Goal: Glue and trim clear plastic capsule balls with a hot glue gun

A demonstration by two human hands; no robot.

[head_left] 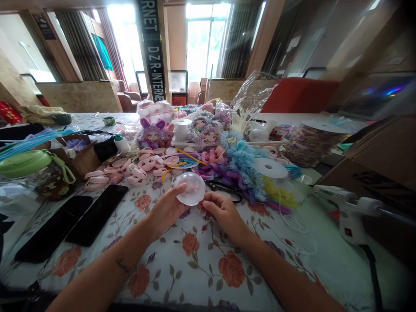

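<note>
A clear, round plastic dome [191, 189], like half of a hollow ball, is tilted over the flowered tablecloth. My left hand [170, 206] grips its left side, with the thumb over the rim. By the lower right of the rim, my right hand [222, 210] has thumb and fingers pinched together. Whatever that pinch holds is too small to make out. Just beyond the right hand lie black-handled scissors [225, 188], partly under purple fluffy yarn. Pink doll-face pieces [147, 163] are heaped past the dome.
Two black phones [97, 214] lie at left, near a green-lidded jar [53, 177]. A white glue gun [349, 212] stands at right beside a cardboard box [383, 160]. Blue ruffled yarn [243, 162], a white spool [270, 168] and plush dolls [151, 134] crowd the table's middle.
</note>
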